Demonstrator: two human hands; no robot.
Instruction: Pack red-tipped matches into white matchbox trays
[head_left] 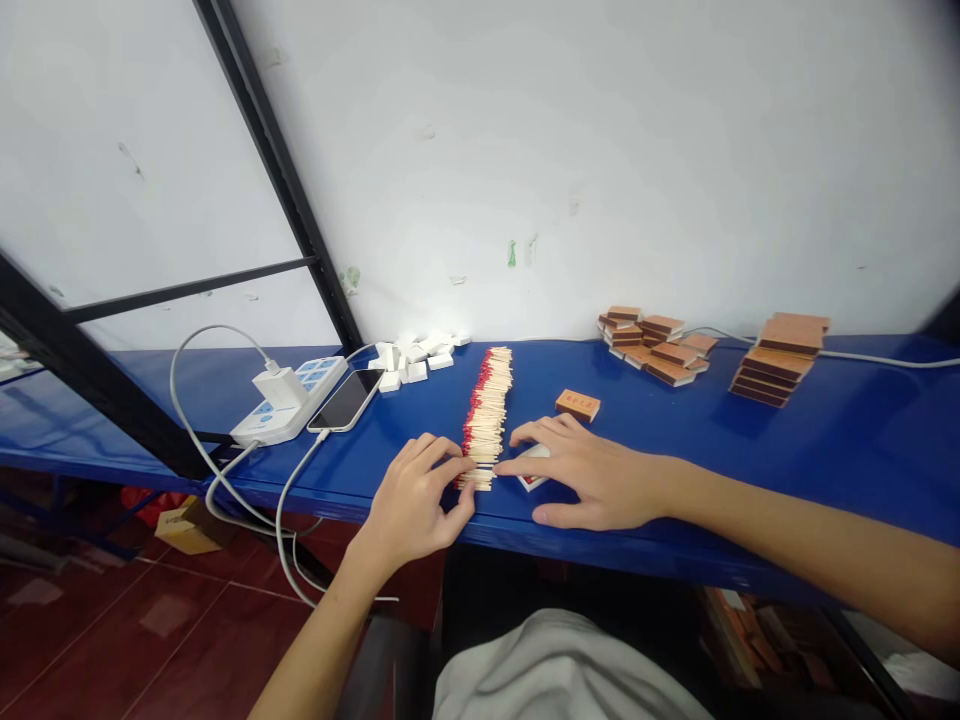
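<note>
A long row of wooden matches (489, 405) with red heads on the left runs from the back of the blue table to its front edge. My left hand (422, 495) is at the row's near end, thumb and index finger closed around the head ends of the nearest matches. On the other side my right hand (592, 475) lies palm down with fingers spread, its index fingertip touching the plain match ends. Partly under that hand is a small white matchbox tray (534, 468); its contents are mostly hidden. Just behind the right hand lies an orange-brown matchbox (577, 404).
White matchbox trays (416, 372) are heaped at the back left. Brown matchboxes lie in a loose pile (660, 350) and a leaning stack (780, 360) at the back right. A phone (346, 400) on a cable and a power strip (300, 405) are left, beside a black metal post (330, 290).
</note>
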